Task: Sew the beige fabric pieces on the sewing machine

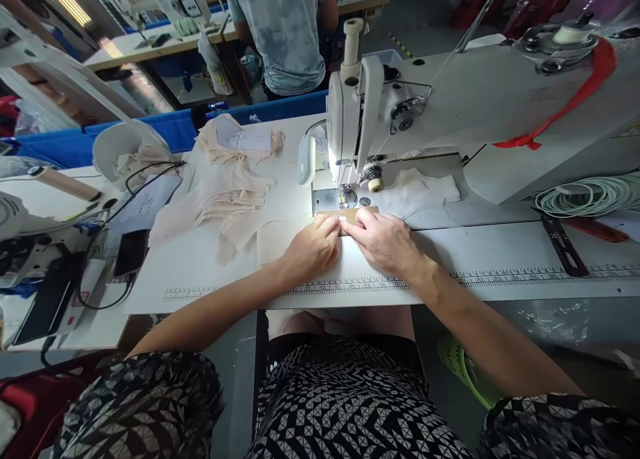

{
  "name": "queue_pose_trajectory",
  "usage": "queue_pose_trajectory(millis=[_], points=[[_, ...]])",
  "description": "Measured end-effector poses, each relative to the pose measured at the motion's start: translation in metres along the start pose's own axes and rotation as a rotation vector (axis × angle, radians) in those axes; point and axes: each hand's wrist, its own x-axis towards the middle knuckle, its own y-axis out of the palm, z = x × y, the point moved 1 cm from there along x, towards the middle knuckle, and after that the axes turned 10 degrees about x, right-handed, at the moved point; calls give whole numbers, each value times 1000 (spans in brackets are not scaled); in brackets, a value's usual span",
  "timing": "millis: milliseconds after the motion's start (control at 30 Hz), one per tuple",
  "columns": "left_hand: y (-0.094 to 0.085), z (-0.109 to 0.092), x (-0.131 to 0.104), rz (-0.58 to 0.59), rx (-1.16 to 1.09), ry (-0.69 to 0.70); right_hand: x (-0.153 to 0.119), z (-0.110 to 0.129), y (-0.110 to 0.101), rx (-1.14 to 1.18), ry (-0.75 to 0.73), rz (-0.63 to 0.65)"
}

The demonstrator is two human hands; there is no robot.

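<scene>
In front of the needle area of a white sewing machine, my two hands meet with their fingertips almost touching. My left hand is closed in a pinch on a small piece of pale beige fabric, most of which my fingers hide. From the other side my right hand pinches the same fabric with thumb and forefinger. A tan strip lies just beyond my fingertips, below the presser foot. Left of my left hand, a thin beige piece lies flat on the table.
Stacked beige fabric pieces lie to the left, with a tied bundle behind. A printed ruler runs along the table's front edge. Dark snips and coiled pale cord lie right. Another person is beyond.
</scene>
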Motion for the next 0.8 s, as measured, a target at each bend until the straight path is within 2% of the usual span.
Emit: queue_pose_trajectory(millis=[133, 367, 533, 800], points=[[1, 0, 1, -18, 23, 28, 1, 1, -4, 42, 33, -18], [11, 17, 17, 44, 60, 12, 3, -16, -4, 93, 270, -110], [21, 28, 27, 68, 56, -4, 1, -21, -2, 104, 294, -81], [23, 29, 31, 114, 43, -1, 1, -17, -4, 110, 302, -31]])
